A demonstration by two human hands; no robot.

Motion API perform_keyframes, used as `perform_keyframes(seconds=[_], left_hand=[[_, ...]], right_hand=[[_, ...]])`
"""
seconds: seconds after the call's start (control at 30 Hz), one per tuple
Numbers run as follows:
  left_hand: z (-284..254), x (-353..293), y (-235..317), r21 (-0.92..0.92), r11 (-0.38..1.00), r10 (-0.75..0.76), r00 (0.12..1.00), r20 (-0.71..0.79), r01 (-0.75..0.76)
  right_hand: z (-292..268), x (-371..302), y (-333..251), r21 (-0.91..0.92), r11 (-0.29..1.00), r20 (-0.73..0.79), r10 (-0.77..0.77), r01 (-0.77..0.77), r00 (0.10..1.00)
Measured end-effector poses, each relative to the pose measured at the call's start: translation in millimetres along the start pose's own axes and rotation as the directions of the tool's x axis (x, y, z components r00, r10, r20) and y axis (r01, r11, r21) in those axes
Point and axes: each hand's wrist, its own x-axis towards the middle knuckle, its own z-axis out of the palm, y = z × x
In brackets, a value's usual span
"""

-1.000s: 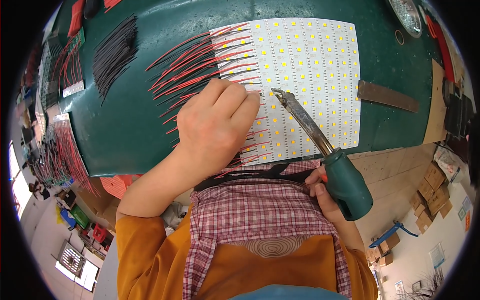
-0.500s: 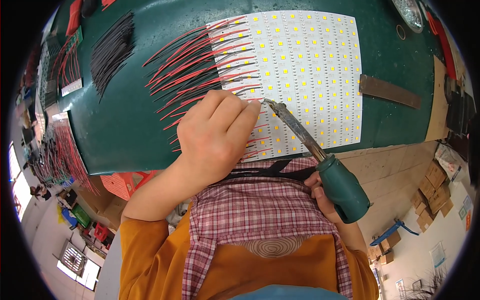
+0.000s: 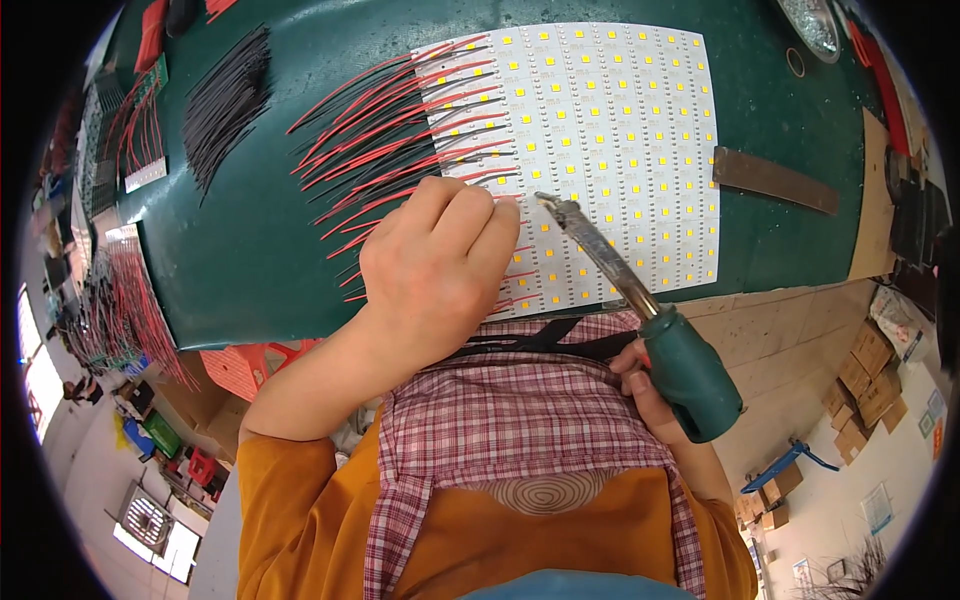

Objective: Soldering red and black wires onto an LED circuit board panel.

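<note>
A white LED board with rows of small yellow chips lies on the green tabletop. Red and black wires run leftward from its left part. My left hand rests over the board's lower left part, fingers pinched on a red wire whose end lies on the board. My right hand grips a soldering iron by its green handle, partly hidden behind it. The iron's dark tip points up and left, slightly right of my left fingertips, apart from the wire end.
A bundle of black wires lies at the upper left. Wired boards hang at the table's left edge. A brown flat strip touches the LED board's right edge. A clear dish and a small ring are at the upper right.
The iron's tip has moved slightly right, away from my left fingertips and the wire end. My left hand stays nearly in place, and the board has shifted slightly left.
</note>
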Motion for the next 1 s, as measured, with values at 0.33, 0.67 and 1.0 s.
perform_keyframes(seconds=[0.33, 0.67, 1.0], left_hand=[[1.2, 0.7, -0.4, -0.002, 1.0, -0.006, 1.0, -0.013, 0.006], [2.5, -3.1, -3.1, -0.092, 0.996, -0.018, 0.998, -0.058, 0.012], [3.2, -2.0, 0.3, -0.004, 1.0, 0.009, 0.999, -0.032, -0.01]], right_hand=[[-3.5, 5.8, 2.4, -0.153, 0.98, 0.046, -0.119, 0.125, 0.992], [1.1, -1.3, 0.8, -0.042, 0.999, -0.028, -0.014, 0.013, 1.0], [-0.3, 4.1, 1.6, -0.163, 0.984, 0.023, -0.065, 0.068, 0.998]])
